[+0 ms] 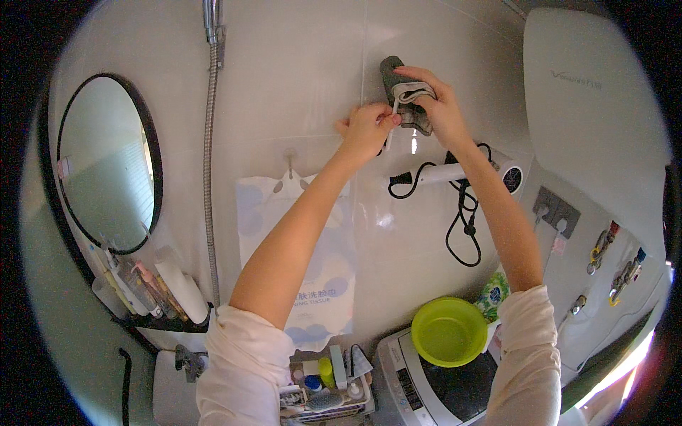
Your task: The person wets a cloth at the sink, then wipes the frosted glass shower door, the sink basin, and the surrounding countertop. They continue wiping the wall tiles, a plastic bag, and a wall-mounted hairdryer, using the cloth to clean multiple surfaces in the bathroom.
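Observation:
Both my arms reach up toward the white tiled wall. My right hand (446,110) grips a folded grey cloth (395,71), with its lighter, rolled edge between the thumb and fingers. Dark grey folds stick out above and below that hand. Just left of it, my left hand (366,132) is closed in a pinch on a thin white strip (389,140) that runs down beside the cloth. What the strip belongs to is hidden by the fingers. Below the right wrist, a white hair dryer (444,172) with a looped black cord hangs at the wall.
A round mirror (106,163), a shelf of bottles and a shower hose (210,142) are at left. A tissue pack (334,234) hangs behind my left arm. Below stand a toiletries basket (355,405) and a green basin (449,302) on a washing machine (398,362). A white water heater (597,106) juts out right.

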A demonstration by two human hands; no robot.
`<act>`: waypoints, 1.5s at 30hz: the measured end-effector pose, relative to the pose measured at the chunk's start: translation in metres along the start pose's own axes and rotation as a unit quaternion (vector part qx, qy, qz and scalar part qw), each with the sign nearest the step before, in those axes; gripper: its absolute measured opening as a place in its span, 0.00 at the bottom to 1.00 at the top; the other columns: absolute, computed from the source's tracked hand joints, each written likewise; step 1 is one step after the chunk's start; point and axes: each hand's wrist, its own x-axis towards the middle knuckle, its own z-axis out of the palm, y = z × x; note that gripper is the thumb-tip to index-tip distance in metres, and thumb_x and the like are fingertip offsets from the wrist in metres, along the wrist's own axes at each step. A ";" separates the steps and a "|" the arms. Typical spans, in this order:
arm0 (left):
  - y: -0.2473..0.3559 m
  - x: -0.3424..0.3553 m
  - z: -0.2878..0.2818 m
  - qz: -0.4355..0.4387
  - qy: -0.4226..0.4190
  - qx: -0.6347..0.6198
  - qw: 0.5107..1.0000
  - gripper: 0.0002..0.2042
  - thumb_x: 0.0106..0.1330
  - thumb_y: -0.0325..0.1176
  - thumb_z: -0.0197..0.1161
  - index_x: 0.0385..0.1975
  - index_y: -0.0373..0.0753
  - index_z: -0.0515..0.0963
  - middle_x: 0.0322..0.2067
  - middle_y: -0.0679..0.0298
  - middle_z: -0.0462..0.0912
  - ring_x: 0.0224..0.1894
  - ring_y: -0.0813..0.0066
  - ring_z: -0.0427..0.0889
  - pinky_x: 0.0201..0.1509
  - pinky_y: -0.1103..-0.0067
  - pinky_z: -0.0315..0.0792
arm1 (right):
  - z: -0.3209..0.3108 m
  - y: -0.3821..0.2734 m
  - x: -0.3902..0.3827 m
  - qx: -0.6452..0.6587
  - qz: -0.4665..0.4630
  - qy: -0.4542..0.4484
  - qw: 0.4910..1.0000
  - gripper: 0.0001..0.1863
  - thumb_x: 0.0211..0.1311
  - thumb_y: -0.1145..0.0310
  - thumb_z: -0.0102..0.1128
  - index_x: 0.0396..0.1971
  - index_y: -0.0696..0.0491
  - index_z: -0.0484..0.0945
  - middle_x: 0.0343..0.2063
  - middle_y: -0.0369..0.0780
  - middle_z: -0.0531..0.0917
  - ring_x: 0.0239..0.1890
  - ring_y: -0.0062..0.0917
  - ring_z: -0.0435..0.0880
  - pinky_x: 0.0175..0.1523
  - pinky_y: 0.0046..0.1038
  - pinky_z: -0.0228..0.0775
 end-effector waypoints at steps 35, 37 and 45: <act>0.001 -0.004 -0.003 0.010 0.013 -0.059 0.998 0.12 0.56 0.45 0.56 0.28 0.44 0.78 0.22 0.69 0.78 0.29 0.73 0.74 0.44 0.68 0.50 | 0.008 0.006 0.002 -0.124 -0.014 0.129 0.984 0.12 0.50 0.66 0.59 0.29 0.60 0.76 0.21 0.42 0.79 0.22 0.26 0.75 0.30 0.27 0.67; -0.001 -0.003 -0.004 0.023 0.007 -0.011 1.000 0.15 0.58 0.46 0.55 0.31 0.41 0.77 0.23 0.67 0.78 0.29 0.74 0.74 0.41 0.72 0.57 | 0.008 0.003 0.000 -0.140 0.045 0.133 0.980 0.13 0.49 0.66 0.59 0.29 0.61 0.76 0.20 0.42 0.79 0.22 0.25 0.75 0.29 0.26 0.67; -0.006 0.001 -0.001 0.029 0.014 -0.092 0.995 0.11 0.56 0.45 0.57 0.25 0.44 0.77 0.18 0.69 0.75 0.27 0.74 0.72 0.42 0.70 0.49 | -0.021 -0.013 -0.003 0.006 0.206 0.087 0.975 0.16 0.51 0.62 0.60 0.29 0.62 0.77 0.22 0.39 0.80 0.23 0.19 0.77 0.28 0.23 0.69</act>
